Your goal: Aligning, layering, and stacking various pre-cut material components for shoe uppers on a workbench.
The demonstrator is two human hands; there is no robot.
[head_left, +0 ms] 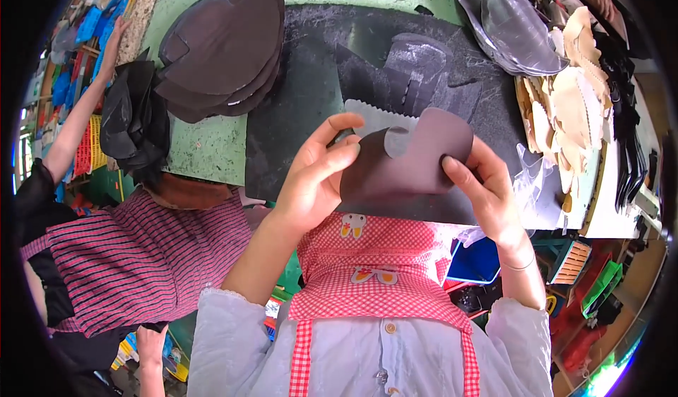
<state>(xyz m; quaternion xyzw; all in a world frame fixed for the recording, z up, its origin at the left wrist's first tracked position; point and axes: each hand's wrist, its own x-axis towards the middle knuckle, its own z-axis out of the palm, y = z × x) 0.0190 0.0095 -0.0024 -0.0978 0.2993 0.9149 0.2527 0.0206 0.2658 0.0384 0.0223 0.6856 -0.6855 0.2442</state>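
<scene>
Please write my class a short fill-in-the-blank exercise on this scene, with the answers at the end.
1. The right hand and the ____ hand hold a curved dark brown piece.
2. The person's checked apron is white and ____.
3. The tan zigzag-edged pieces lie toward the picture's ____ side.

Missing words: left; red; right.

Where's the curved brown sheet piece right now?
In the head view, the curved brown sheet piece is just right of centre, held between the left hand and right hand, over the black mat.
</scene>
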